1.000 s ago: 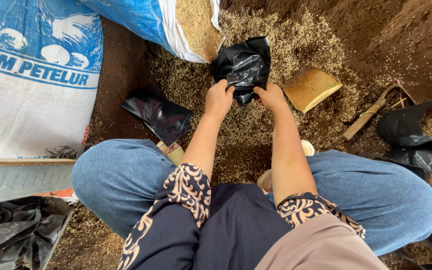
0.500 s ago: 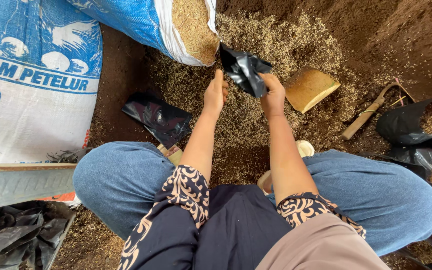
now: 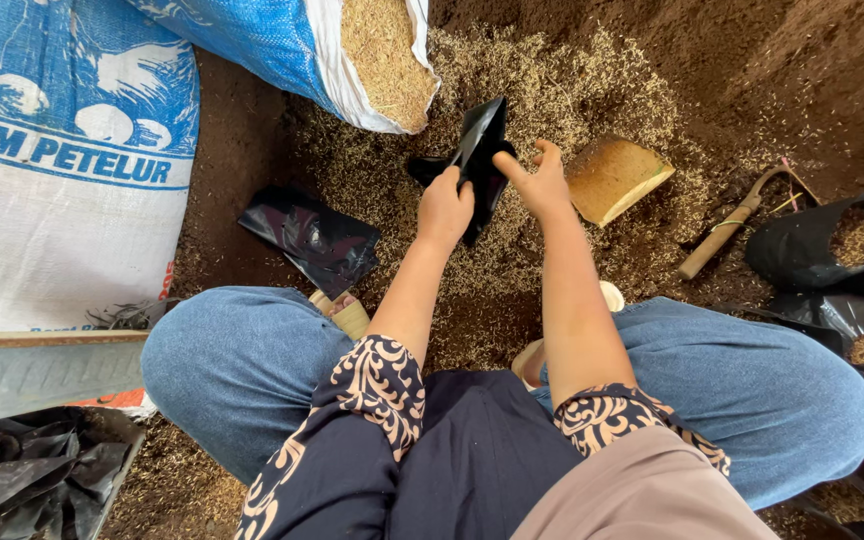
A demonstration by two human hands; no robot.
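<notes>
I sit cross-legged on the ground and hold a small black plastic bag [image 3: 479, 150] up over a spread of husks. My left hand [image 3: 444, 208] grips its lower left edge. My right hand [image 3: 535, 182] pinches its right edge, fingers partly spread. The bag looks flat and creased, seen nearly edge on. Just right of my right hand lies a tan wedge-shaped scoop [image 3: 614, 176] on the husks. A flat black bag [image 3: 310, 238] lies on the soil left of my left hand.
An open blue and white sack [image 3: 332, 50] full of husks leans at the top. A large printed sack [image 3: 57, 170] stands at left. A wooden-handled tool [image 3: 727, 232] and filled black bags [image 3: 837, 245] are at right. More black bags [image 3: 22, 475] pile at bottom left.
The black bag went from a crumpled bunch in both hands to a flattened, upright shape. My hands have moved slightly apart along its edges.
</notes>
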